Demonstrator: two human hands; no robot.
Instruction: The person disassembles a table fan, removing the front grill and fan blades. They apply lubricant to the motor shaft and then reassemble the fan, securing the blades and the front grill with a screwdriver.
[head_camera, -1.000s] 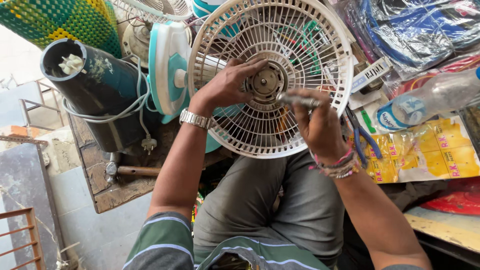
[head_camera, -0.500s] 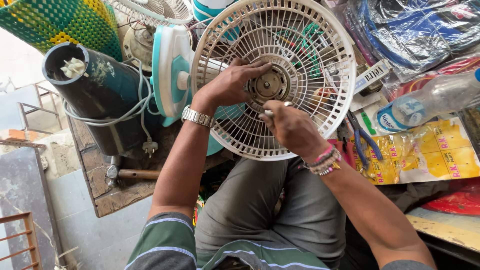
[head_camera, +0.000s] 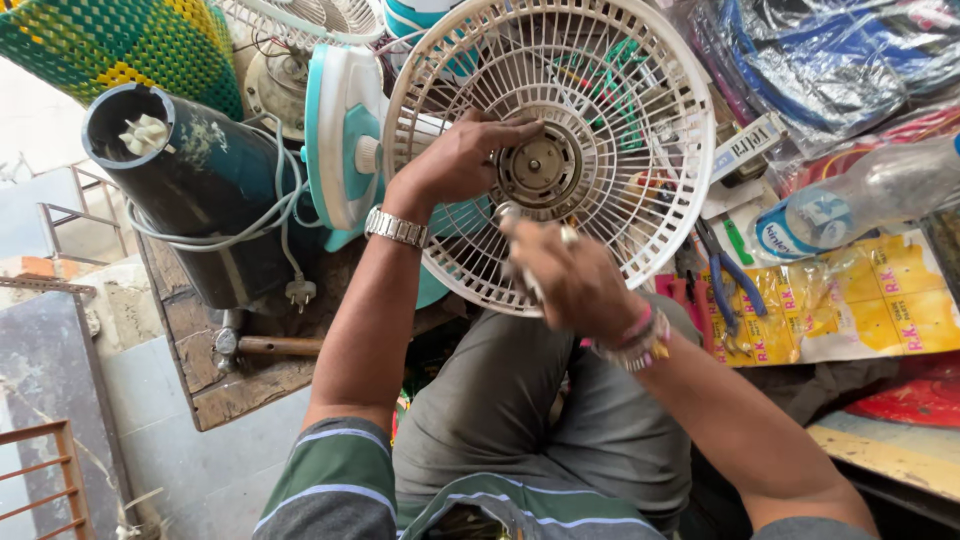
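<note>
A round white fan guard (head_camera: 640, 120) stands tilted over my lap, with a metal motor hub (head_camera: 540, 165) at its centre. My left hand (head_camera: 460, 160), a metal watch (head_camera: 395, 228) on its wrist, grips the guard's wires just left of the hub. My right hand (head_camera: 570, 285) is blurred in front of the guard's lower part, just below the hub. Its fingers are closed around a thin metal tool (head_camera: 508, 214) whose tip points up toward the hub.
A teal and white fan body (head_camera: 340, 140) stands behind the guard. Left of it are a dark cylinder (head_camera: 190, 190), a white cable with plug (head_camera: 298, 292) and a hammer (head_camera: 265, 347). Blue-handled pliers (head_camera: 730, 275), a plastic bottle (head_camera: 860, 195) and yellow packets (head_camera: 880, 300) lie to the right.
My right hand has moved left and down from the guard's right side to below the hub, carrying the tool. My left hand stays on the guard by the hub.
</note>
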